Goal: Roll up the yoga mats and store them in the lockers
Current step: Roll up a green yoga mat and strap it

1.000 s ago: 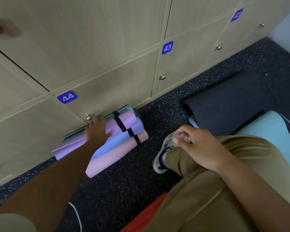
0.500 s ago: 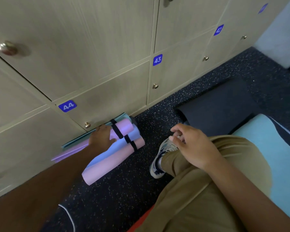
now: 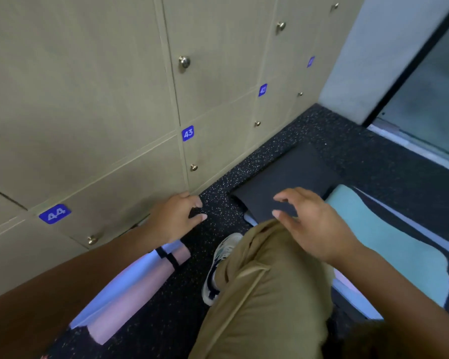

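Observation:
A bundle of rolled mats (image 3: 130,286), pink, blue and lilac with black straps, lies on the floor against locker 44 (image 3: 106,200); my left forearm hides much of it. My left hand (image 3: 175,216) hovers past the bundle's right end with fingers loosely spread, holding nothing. My right hand (image 3: 311,224) floats above my knee with fingers spread, empty, near a flat dark grey mat (image 3: 283,185). A light teal mat (image 3: 389,244) lies flat to the right of my leg.
Closed beige lockers with round knobs, including locker 43 (image 3: 213,151), line the wall. The floor (image 3: 347,141) is dark speckled rubber. My bent leg in khaki trousers (image 3: 265,294) and a sneaker (image 3: 218,268) fill the middle. A glass door (image 3: 436,99) stands at the far right.
My left hand has let go of the strapped bundle and moved right, off its end. My right hand has lifted off my knee and spread its fingers. The view swung right.

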`<state>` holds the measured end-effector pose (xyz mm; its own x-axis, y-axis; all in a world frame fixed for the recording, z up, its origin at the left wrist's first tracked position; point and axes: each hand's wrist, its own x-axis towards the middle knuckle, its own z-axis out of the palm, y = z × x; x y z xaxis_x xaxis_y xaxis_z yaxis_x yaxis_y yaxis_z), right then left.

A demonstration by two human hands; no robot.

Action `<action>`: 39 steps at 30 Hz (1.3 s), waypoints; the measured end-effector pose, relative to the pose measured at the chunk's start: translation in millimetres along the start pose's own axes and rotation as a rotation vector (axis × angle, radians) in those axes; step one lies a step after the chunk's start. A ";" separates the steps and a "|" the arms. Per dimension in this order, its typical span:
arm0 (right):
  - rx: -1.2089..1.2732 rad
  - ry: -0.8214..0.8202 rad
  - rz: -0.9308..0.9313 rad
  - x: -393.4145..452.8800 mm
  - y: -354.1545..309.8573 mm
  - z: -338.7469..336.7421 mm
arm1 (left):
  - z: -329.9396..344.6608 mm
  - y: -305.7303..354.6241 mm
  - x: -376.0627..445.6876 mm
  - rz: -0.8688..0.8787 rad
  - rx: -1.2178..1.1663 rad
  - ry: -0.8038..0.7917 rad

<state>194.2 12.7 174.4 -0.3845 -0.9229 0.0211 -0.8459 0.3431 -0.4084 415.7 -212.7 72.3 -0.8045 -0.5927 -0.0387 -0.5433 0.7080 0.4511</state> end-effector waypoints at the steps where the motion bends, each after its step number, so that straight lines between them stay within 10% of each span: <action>1: -0.004 0.020 0.021 -7.0 10.9 -8.4 | -2.5 16.9 6.1 0.028 -0.006 0.010; 18: -0.070 -0.136 0.355 -51.6 199.6 -18.3 | 36.5 246.9 125.4 0.248 -0.092 -0.150; 39: -0.047 -0.379 0.534 43.9 427.5 178.1 | 147.2 264.8 216.4 0.218 0.165 -0.434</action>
<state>-118.4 87.7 -161.7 -0.6062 -0.6184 -0.5001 -0.5934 0.7704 -0.2333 62.4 -97.0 52.1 -0.9097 -0.2351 -0.3422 -0.3542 0.8695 0.3442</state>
